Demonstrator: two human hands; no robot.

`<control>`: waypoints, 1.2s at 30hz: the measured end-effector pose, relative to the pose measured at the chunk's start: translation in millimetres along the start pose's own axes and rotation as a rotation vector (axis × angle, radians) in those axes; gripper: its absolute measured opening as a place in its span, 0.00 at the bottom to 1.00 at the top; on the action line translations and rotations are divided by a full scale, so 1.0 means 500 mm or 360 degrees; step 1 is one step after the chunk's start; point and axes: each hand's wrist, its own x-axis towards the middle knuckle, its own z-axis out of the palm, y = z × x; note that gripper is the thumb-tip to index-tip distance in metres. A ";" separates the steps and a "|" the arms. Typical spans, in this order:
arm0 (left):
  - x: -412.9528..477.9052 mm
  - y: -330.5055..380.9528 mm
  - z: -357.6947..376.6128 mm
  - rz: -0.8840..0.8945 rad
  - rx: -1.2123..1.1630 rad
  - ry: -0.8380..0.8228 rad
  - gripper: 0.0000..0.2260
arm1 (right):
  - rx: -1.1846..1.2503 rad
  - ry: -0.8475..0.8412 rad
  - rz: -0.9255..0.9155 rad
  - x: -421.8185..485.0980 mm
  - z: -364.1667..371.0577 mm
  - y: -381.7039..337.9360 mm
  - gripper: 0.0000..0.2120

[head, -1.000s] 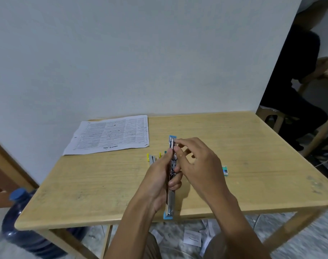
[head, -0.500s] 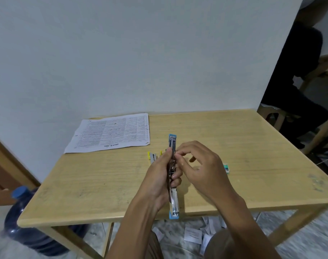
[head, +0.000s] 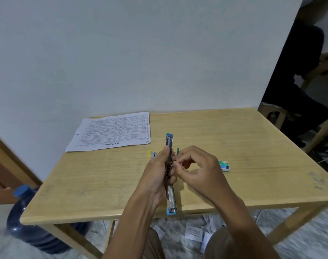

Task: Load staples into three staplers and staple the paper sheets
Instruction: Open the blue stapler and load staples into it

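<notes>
The left grip (head: pixel 156 172) is closed round the middle of the blue stapler (head: pixel 171 198), thumb up along its left side and fingers curled under it. The stapler is swung open into one long line, held above the tabletop (head: pixel 243 139) near its front edge. One blue-capped end points away towards the wall and the other points back at the person; the metal channel shows on the near half.

The right grip (head: pixel 198 171) sits just beside the left one, its fingers curled, with thumb and forefinger pinching a small shiny piece (head: pixel 175 160) against the stapler's right side. The piece is too small to tell what it is.

Behind the two grips, on the tabletop, a yellow stapler (head: pixel 151 153) peeks out to the left and a green stapler (head: pixel 177 150) to the right; both are mostly hidden. A small green staple box (head: pixel 224 166) lies to the right of the right grip, a little apart from it. The printed paper sheets (head: pixel 112 131) lie flat at the far left corner, against the wall.

Under the tabletop, paper scraps (head: pixel 194 233) are scattered on the floor. A blue water bottle (head: pixel 28 221) stands by the left leg. At the far right a person in dark clothes (head: pixel 299 71) sits on a wooden chair.
</notes>
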 end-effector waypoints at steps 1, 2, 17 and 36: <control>0.002 0.000 0.000 -0.0010 -0.0026 0.0023 0.14 | 0.0014 0.0002 0.0015 -0.005 0.002 -0.003 0.06; 0.002 -0.001 0.000 -0.0024 -0.0039 0.0034 0.15 | 0.0019 0.0016 0.0026 -0.010 0.003 -0.005 0.07; 0.002 -0.020 0.004 -0.0036 -0.0012 0.0106 0.14 | -0.0123 -0.0091 0.0264 -0.030 0.001 -0.014 0.06; 0.003 -0.018 0.006 0.0051 0.0201 -0.0087 0.15 | 0.0163 0.0011 0.0751 -0.009 0.014 -0.048 0.24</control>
